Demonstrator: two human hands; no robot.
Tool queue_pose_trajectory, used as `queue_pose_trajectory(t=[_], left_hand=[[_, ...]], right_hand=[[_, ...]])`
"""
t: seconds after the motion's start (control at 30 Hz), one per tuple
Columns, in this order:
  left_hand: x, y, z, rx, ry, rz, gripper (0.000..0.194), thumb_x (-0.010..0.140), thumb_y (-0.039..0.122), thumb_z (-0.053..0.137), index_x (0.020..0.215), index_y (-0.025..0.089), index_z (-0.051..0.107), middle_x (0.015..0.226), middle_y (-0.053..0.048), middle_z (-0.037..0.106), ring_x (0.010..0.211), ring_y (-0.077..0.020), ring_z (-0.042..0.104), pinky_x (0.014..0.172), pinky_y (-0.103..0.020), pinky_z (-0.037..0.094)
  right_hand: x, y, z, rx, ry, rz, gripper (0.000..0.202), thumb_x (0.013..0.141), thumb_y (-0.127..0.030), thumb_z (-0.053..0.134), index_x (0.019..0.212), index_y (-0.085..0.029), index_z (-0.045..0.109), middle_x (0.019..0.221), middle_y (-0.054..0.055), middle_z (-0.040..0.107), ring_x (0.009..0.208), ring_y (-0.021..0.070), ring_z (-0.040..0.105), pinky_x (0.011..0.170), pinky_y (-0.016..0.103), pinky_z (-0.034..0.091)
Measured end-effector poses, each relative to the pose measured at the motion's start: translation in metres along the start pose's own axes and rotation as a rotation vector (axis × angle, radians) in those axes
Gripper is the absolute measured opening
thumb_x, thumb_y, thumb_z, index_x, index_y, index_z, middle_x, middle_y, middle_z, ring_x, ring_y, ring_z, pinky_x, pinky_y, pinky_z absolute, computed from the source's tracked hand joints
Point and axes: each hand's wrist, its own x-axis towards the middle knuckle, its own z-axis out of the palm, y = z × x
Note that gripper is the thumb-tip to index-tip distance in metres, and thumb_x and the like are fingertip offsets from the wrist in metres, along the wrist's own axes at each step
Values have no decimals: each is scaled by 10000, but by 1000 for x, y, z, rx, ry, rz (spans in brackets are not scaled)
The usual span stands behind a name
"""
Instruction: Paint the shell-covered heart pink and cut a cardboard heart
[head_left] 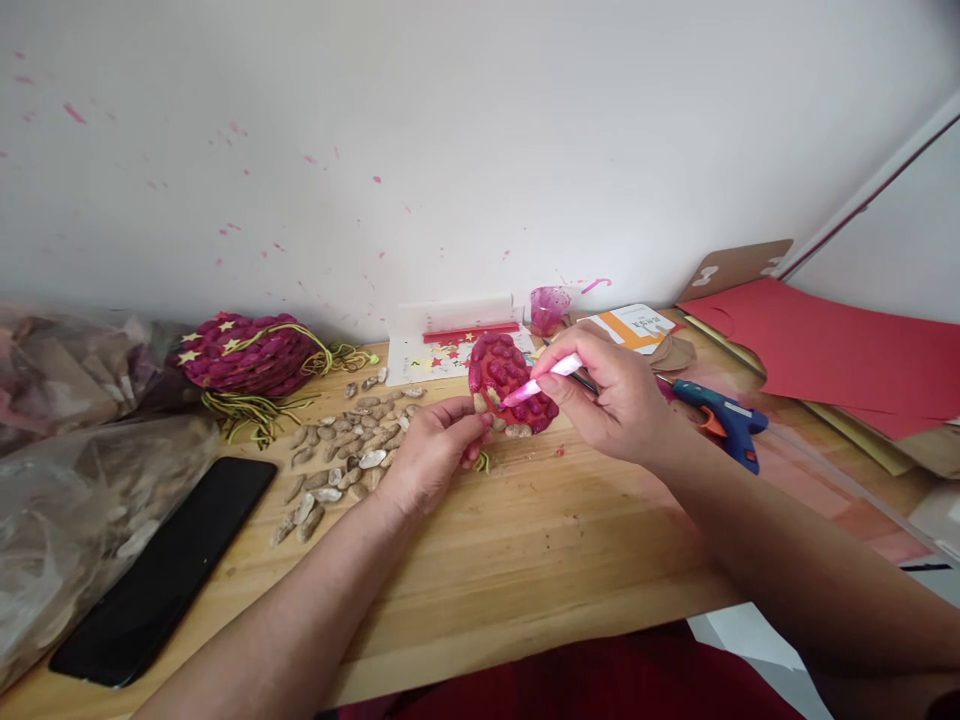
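My left hand (435, 455) pinches the lower left edge of a red disc covered with peanut shells (499, 360), holding it tilted up above the wooden table (525, 560). Most shells on the disc are magenta, while a few along the lower edge keep their tan colour. In my right hand (615, 395) is a white brush (559, 372), pen-like in shape, with a pink-stained front end. Its tip touches or nearly touches the shells near the disc's middle. Loose peanut shells (345, 440) lie spread to the left of my left hand.
A blue glue gun (724, 415) and red paper sheets (847, 345) lie at right. Behind the disc stand a pink-stained cup (549, 310) and paper with star stickers (409, 350). Leftward are a stack of magenta shell discs (247, 360), a phone (165, 570) and plastic bags (67, 530).
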Motion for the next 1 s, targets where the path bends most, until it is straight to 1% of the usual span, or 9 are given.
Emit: queue_pose_trajectory(t=[0.17, 0.27, 0.37, 0.5, 0.6, 0.7, 0.77, 0.87, 1.0], left_hand=[[1, -1, 0, 20, 5, -2, 264, 669, 327, 814, 784, 111, 717, 622, -7, 618, 433, -50, 421, 413, -192, 285], [1, -3, -2, 66, 10, 17, 288, 696, 367, 804, 803, 116, 712, 636, -9, 624, 434, -57, 425, 417, -200, 298], [2, -4, -5, 156, -9, 55, 293, 744, 410, 772, 816, 134, 704, 643, -1, 614, 447, -70, 434, 426, -211, 304], [3, -6, -7, 321, -37, 117, 297, 787, 442, 737, 819, 150, 698, 590, 25, 552, 476, -90, 418, 459, -225, 292], [1, -6, -8, 466, -7, 205, 308, 823, 459, 700, 781, 155, 689, 573, 32, 501, 509, -102, 378, 485, -237, 272], [-1, -7, -8, 606, 23, 295, 314, 880, 452, 641, 774, 163, 701, 619, 17, 518, 562, -117, 388, 524, -245, 283], [-2, -8, -9, 657, 40, 335, 297, 890, 446, 634, 802, 175, 716, 638, 13, 535, 583, -125, 401, 544, -248, 292], [-3, -10, -8, 682, 71, 357, 270, 877, 449, 656, 832, 191, 720, 638, 19, 536, 579, -127, 386, 543, -250, 279], [-4, -11, -8, 719, 90, 360, 337, 895, 485, 635, 734, 189, 647, 612, 34, 464, 580, -123, 351, 542, -249, 263]], right_hand=[[0, -1, 4, -39, -64, -25, 50, 927, -186, 617, 895, -224, 612, 809, 20, 667, 801, 197, 588, 770, 365, 447], [-1, -1, 7, -77, -41, -51, 35, 931, -201, 619, 902, -220, 616, 808, 26, 674, 814, 205, 583, 773, 373, 445], [-2, 0, 8, -83, -23, -46, 25, 937, -220, 611, 914, -230, 614, 807, 26, 679, 821, 214, 583, 778, 384, 446], [-1, -1, 7, -77, -54, -16, 50, 940, -223, 601, 894, -241, 609, 791, 26, 675, 802, 215, 582, 762, 390, 441], [-1, -1, 7, -70, -44, -13, 55, 940, -218, 595, 895, -243, 610, 794, 30, 677, 815, 220, 585, 762, 394, 441], [-1, 0, 7, -57, -18, -14, 52, 945, -218, 591, 908, -245, 614, 799, 28, 682, 810, 218, 585, 772, 395, 443], [-2, 1, 7, -49, -3, -10, 44, 948, -221, 595, 918, -244, 618, 806, 27, 685, 810, 214, 585, 782, 393, 444], [-2, 1, 7, -41, -5, -4, 38, 946, -212, 601, 928, -237, 623, 815, 27, 684, 821, 210, 587, 793, 387, 444], [-1, 1, 7, -35, -8, -12, 50, 945, -196, 585, 931, -228, 621, 838, 31, 680, 830, 204, 590, 802, 381, 447]])
